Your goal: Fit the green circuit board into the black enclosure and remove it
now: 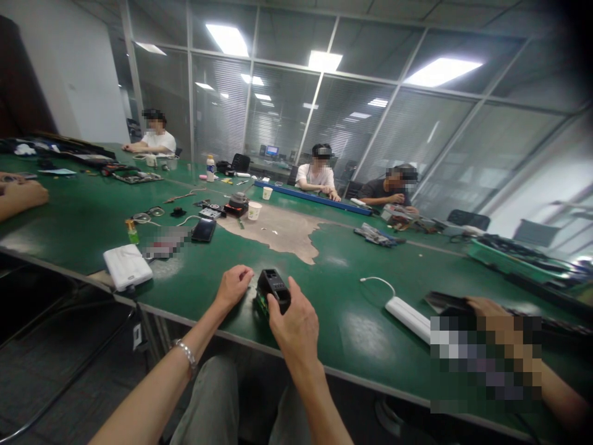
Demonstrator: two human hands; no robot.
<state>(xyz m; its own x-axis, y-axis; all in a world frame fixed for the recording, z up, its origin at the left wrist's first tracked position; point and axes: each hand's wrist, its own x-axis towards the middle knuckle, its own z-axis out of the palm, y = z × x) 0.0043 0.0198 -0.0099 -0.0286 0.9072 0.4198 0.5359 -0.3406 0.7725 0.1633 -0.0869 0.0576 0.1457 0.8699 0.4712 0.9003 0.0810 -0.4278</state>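
Observation:
My right hand (299, 315) grips a black boxy device (272, 285) at the near edge of the green table (185, 290). The device has openings in its top, and a bit of green circuit board shows at its lower left side. My thumb lies on its near side and my fingers go round the right. Just left of the device, apart from it, my left hand (235, 285) has its fingers curled together near the tabletop. Whatever those fingertips hold, if anything, is too small to make out. A metal bracelet (186, 355) circles my left wrist.
Left of me lie a white power bank (127, 267), a dark phone (204, 230) and a small green bottle (132, 232). Paper cups (254, 211) stand mid-table. A white power strip (410, 318) and another person's hand (495, 315) are at right. Several people sit around the table.

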